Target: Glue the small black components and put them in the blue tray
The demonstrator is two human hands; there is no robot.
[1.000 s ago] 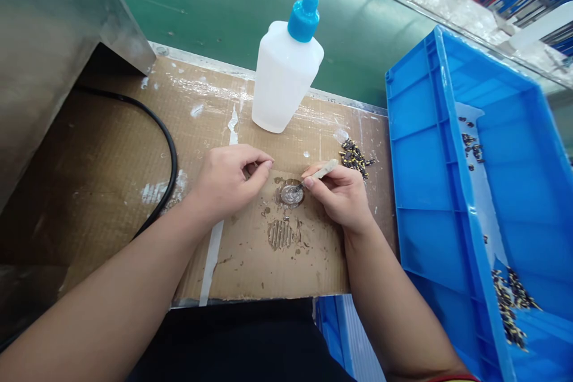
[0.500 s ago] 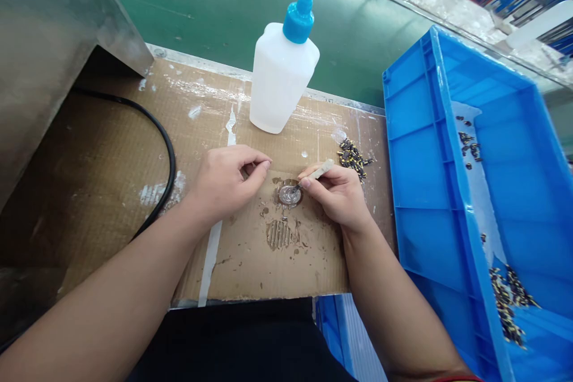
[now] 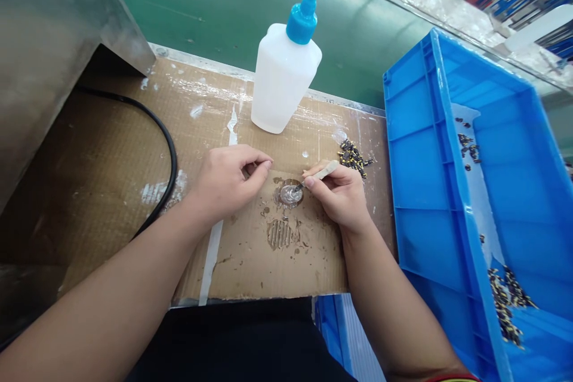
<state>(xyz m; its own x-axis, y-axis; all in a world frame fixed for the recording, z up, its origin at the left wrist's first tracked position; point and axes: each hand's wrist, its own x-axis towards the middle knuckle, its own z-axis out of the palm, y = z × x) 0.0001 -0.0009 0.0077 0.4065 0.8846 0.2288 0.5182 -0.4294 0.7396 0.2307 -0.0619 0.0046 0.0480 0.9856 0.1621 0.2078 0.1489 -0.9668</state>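
Note:
My right hand (image 3: 342, 194) pinches a thin tool with a pale, flat handle (image 3: 327, 170); its dark tip touches a small round shiny spot of clear material (image 3: 290, 193) on the cardboard. Left of that spot, my left hand (image 3: 233, 182) has its thumb and index finger pressed together; whatever may be between them is too small to make out. A pile of small black and yellow parts (image 3: 353, 156) lies just beyond my right hand. The white bottle with a blue nozzle (image 3: 284, 77) stands upright behind both hands.
Cardboard (image 3: 259, 274) covers the bench. A black cable (image 3: 168, 149) curves at the left beside a metal housing (image 3: 49, 30). At the right, a large blue bin (image 3: 430, 191) holds more small parts (image 3: 504, 304). Torn corrugated patches (image 3: 281, 234) mark the cardboard near the front.
The tool in my right hand has tilted and shifted slightly right, its tip still at the shiny spot. My left hand has stayed almost in place.

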